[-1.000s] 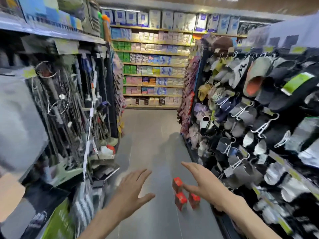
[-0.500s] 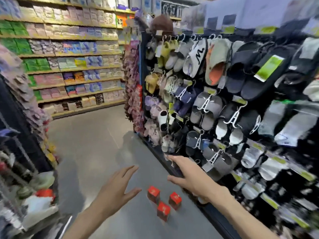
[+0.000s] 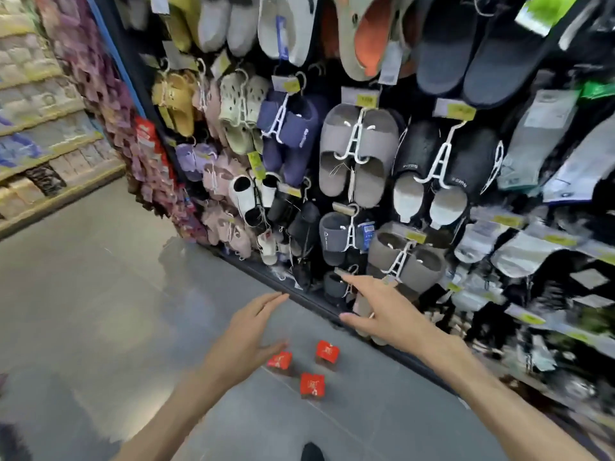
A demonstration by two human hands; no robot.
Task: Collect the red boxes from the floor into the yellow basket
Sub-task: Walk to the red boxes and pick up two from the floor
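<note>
The view has swung down toward the slipper rack (image 3: 359, 154), bringing three red boxes (image 3: 312, 384) on the floor (image 3: 100, 294) closer beneath both hands. Left hand (image 3: 246, 337) and right hand (image 3: 379, 311) hover with fingers spread, empty; no yellow basket visible.

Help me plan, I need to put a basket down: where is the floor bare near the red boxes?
Bare grey floor lies wide open beyond the left hand. It is crowded between the three red boxes and the slipper rack's base rail, below the right hand.
</note>
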